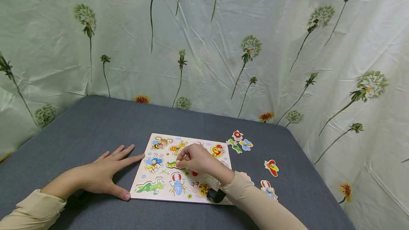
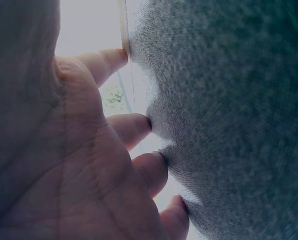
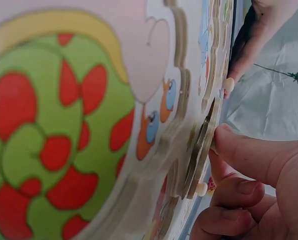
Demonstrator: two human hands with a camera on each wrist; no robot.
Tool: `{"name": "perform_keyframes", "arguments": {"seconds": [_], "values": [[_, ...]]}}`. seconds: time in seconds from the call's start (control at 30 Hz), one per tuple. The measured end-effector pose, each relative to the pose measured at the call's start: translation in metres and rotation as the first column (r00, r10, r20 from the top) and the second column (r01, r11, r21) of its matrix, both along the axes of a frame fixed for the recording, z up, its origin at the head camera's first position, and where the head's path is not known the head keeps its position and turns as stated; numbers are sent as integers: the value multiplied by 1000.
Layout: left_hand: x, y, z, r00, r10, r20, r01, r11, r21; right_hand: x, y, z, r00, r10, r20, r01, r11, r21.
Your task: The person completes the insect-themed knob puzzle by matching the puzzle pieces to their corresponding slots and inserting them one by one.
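Near the middle of the puzzle board (image 1: pixel 164 195), the right hand (image 1: pixel 199 159) pinches the caterpillar piece (image 1: pixel 171 165) between thumb and finger, its other fingers curled. From the right wrist, the piece looks tipped against the board rather than flush; the fingers hide whatever knob it has, though gripping a knob would explain so small a pinch. At the board's left edge, the left hand (image 1: pixel 103 175) is spread wide and grips nothing; its forefinger touches that edge and its thumb the near corner, probably to keep the board from sliding.

On the board, four knobbed pieces seem seated: the striped bee (image 1: pixel 159 142), the yellow bug (image 1: pixel 176 148), the yellow-and-red bug (image 1: pixel 218 151) and the mosquito (image 1: pixel 154 162). Along its near side, three hollows show without knobs: grasshopper (image 1: pixel 150 186), beetle (image 1: pixel 177 184) and snail (image 1: pixel 203 189). The right hand and arm cover too much to count every hollow.

Right of the board lie six loose pieces: a ladybug (image 1: pixel 237 135), a green cricket (image 1: pixel 234 146) and a blue-winged bug (image 1: pixel 246 144) bunched together by its far corner, then a red-winged bug (image 1: pixel 272 168), a blue beetle (image 1: pixel 269 190) and one pink-edged piece (image 1: pixel 247 178) partly behind the sleeve (image 1: pixel 265 201).
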State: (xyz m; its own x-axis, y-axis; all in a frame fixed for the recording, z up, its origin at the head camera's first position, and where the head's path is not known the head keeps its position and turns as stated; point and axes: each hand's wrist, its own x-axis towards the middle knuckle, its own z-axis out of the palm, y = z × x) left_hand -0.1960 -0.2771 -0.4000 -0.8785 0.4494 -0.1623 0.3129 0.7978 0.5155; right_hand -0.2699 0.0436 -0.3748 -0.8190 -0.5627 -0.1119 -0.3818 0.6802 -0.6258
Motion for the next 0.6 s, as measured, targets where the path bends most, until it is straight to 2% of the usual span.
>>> {"name": "perform_keyframes", "arguments": {"seconds": [0.6], "values": [[-1,-1,1,1000,-7,-4,7,1000,0,1,0,0,1000,2,2,-2,1000,0]]}}
